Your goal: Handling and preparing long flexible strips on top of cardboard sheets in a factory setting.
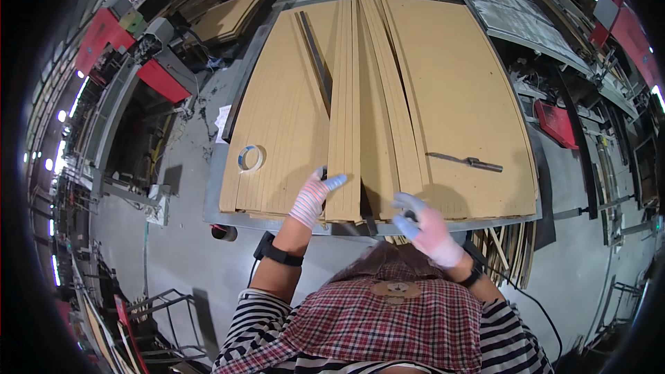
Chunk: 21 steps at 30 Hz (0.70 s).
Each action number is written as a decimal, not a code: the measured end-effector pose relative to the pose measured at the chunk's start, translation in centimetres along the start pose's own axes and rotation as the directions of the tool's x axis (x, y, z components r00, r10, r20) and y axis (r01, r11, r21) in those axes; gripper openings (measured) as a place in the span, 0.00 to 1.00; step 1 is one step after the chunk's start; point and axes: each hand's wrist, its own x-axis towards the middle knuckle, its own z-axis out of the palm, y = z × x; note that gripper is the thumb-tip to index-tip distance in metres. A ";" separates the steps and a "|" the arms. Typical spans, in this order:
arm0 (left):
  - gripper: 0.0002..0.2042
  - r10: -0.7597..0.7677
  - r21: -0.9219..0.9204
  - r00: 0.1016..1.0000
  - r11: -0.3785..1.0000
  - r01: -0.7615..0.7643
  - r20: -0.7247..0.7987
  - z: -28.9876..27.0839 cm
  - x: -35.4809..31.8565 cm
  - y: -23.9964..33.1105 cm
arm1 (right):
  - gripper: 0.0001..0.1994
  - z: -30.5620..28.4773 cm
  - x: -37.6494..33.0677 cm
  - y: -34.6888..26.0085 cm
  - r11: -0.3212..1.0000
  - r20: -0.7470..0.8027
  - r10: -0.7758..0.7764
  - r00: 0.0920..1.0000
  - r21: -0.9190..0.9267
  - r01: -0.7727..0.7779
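Left hand (313, 195), gloved, gripping near end of narrow strip (344, 118), thumb on top, fingers curled round its left edge; strip lies lengthwise on board stack (457, 90) on worktop (215, 194), running away from hand; right hand (426, 227) open, fingers spread, hovering just off stack's near edge, touching nothing; tape roll (250, 158) left of left hand; metal tool (465, 161) beyond right hand.

A grey metal counter (215, 194) fills the frame's centre, carrying a stack of tan boards (457, 97). On the boards lie narrow strips (344, 131), a tape roll (250, 158) at left, and a metal tool (465, 161) at right.
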 end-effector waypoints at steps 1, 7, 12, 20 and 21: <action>0.30 -0.093 -0.125 0.996 0.988 0.093 0.002 -0.1 -0.7 0.8 | 0.21 1.8 1.0 -1.1 0.998 -0.003 0.049 0.999 -0.027 -0.049; 0.20 0.013 -0.344 0.961 0.935 0.086 0.276 1.0 -5.0 2.4 | 0.34 7.2 3.2 -3.6 0.729 0.300 0.396 0.868 0.472 -0.496; 0.18 -0.111 -0.209 0.991 0.970 0.126 0.081 0.0 -6.7 2.1 | 0.30 8.2 4.4 -1.6 0.726 0.263 0.448 0.854 0.451 -0.520; 0.42 0.010 -0.030 0.979 1.000 -0.004 0.201 -4.5 -3.6 3.5 | 0.21 11.8 8.5 -4.9 0.760 0.114 0.391 0.913 0.520 -0.390; 0.47 -0.045 0.033 0.996 0.999 0.043 0.078 -4.4 -2.5 4.0 | 0.20 12.8 9.4 -5.5 0.837 -0.048 0.444 0.895 0.378 -0.395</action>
